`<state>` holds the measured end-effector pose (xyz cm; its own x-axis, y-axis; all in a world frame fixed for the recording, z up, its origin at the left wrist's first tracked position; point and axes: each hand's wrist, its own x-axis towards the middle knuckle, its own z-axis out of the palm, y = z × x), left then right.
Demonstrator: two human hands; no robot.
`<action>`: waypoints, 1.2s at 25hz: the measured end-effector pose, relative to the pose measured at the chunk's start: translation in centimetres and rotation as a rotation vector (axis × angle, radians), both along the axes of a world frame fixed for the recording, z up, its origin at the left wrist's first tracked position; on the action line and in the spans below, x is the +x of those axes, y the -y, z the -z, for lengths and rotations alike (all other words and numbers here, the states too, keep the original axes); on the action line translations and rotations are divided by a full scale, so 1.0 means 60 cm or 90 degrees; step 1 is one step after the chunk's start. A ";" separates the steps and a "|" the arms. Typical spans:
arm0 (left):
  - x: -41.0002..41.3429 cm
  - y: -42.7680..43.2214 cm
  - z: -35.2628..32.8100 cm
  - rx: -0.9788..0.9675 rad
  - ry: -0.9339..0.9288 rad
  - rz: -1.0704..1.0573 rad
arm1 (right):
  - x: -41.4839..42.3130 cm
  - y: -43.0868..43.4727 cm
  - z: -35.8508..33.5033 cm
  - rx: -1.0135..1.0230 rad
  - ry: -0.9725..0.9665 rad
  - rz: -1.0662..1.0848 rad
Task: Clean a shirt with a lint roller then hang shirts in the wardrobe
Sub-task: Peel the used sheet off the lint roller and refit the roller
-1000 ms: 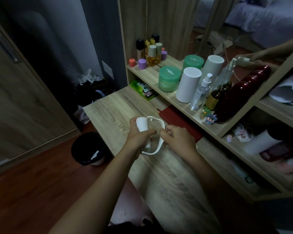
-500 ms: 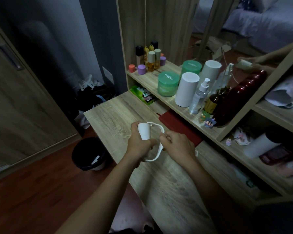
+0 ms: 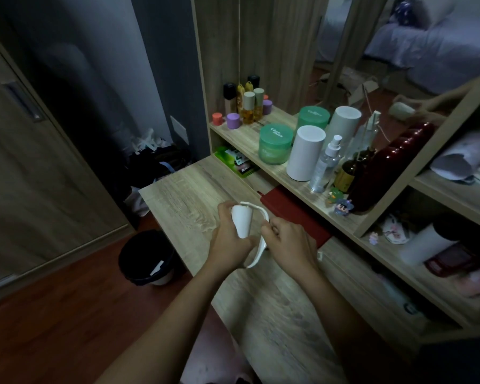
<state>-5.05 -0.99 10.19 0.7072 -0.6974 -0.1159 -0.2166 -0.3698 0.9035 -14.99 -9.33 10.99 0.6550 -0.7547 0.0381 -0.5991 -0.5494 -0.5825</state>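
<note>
A white lint roller [image 3: 242, 220] with a curved white handle is held over the wooden desk [image 3: 183, 200]. My left hand [image 3: 227, 242] is wrapped around the roll's lower end and the handle. My right hand [image 3: 286, 242] pinches at the roll's right side near the handle, fingers closed on it. No shirt is in view. A wardrobe door [image 3: 34, 151] fills the left side.
A black waste bin [image 3: 146, 257] stands on the floor left of the desk. The shelf [image 3: 250, 139] behind holds green jars, a white cylinder [image 3: 305, 152], a spray bottle [image 3: 326, 163] and small bottles. A red pouch [image 3: 297, 214] lies under the shelf.
The roller and both hands have shifted slightly lower in view as the head tilted. The grip on the roller stays the same.
</note>
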 end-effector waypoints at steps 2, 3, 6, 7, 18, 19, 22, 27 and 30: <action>0.007 0.000 -0.001 0.026 0.035 -0.006 | 0.001 0.004 0.008 0.057 0.024 -0.041; 0.010 -0.002 -0.001 0.035 0.069 -0.004 | 0.000 0.007 0.012 0.099 0.040 -0.075; 0.022 -0.011 -0.005 0.055 0.198 -0.013 | -0.010 0.012 0.021 0.176 0.050 -0.159; 0.025 -0.014 -0.007 0.056 0.248 -0.025 | -0.014 0.011 0.023 0.168 0.042 -0.175; 0.023 -0.014 -0.015 0.046 0.438 0.025 | -0.028 -0.006 0.051 0.208 0.150 -0.176; 0.021 -0.012 -0.016 0.046 0.448 0.034 | -0.030 -0.006 0.052 0.226 0.164 -0.175; 0.030 -0.010 -0.027 0.057 0.406 0.101 | -0.036 -0.007 0.057 0.270 0.208 -0.161; 0.066 -0.021 -0.048 -0.065 0.321 -0.142 | -0.036 0.004 0.055 0.246 0.284 -0.099; 0.065 -0.028 -0.047 -0.120 0.532 -0.129 | -0.029 0.012 0.043 0.240 0.318 -0.073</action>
